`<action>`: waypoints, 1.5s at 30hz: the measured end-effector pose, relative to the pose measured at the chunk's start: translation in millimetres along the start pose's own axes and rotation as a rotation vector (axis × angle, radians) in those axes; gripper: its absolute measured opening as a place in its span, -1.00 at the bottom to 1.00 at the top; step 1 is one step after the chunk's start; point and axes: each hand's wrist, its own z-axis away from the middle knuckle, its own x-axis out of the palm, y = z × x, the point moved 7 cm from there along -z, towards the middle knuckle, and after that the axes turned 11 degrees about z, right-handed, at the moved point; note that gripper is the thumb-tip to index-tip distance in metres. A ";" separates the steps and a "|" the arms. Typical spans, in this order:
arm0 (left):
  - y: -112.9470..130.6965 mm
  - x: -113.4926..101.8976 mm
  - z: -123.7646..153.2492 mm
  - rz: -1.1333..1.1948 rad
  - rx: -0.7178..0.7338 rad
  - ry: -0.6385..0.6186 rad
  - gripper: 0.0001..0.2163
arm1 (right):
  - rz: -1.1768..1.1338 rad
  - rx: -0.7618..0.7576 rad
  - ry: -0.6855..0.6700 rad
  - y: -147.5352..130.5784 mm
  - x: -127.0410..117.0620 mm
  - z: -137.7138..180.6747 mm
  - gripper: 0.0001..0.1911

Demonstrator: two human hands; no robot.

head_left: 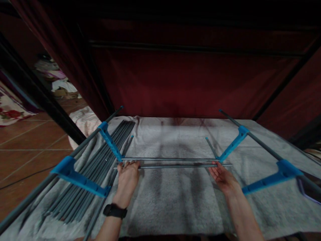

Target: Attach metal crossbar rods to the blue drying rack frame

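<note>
My left hand [128, 174] is closed on a thin grey metal tube [173, 166] near its left end, with a dark band on the wrist. Toward the other end, my right hand [221, 175] pinches the same tube between thumb and fingers. Just beyond it, a second crosswise tube [170, 159] spans from a left blue plastic bracket [111, 142] to a right blue bracket [232, 144]. Nearer me are another left blue bracket [80, 177] and a right one [273, 179]. Long grey poles run through the brackets on both sides.
Several loose grey tubes [92, 174] lie side by side at the left. A grey blanket [175, 201] covers the surface beneath everything. Behind it hangs a dark red cloth [175, 83] in a black frame. At the right edge sits a dark object with a purple rim [307, 194].
</note>
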 end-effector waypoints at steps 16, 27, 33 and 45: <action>-48.7 -26.8 -5.2 0.468 -0.365 0.310 -0.83 | -0.093 -0.036 0.130 -6.4 -13.1 -4.0 -0.77; -59.0 -12.1 -9.2 1.534 -0.531 0.718 -0.57 | -0.084 0.003 0.173 -6.8 -13.8 -2.9 -0.75; -56.7 -16.9 -7.3 1.751 -0.566 0.843 -0.54 | -0.120 0.035 0.177 -4.6 -6.4 1.9 -0.75; -10.1 11.5 -6.5 1.960 -0.768 0.500 -0.82 | -0.061 -0.001 0.164 -1.9 -2.5 0.7 -0.74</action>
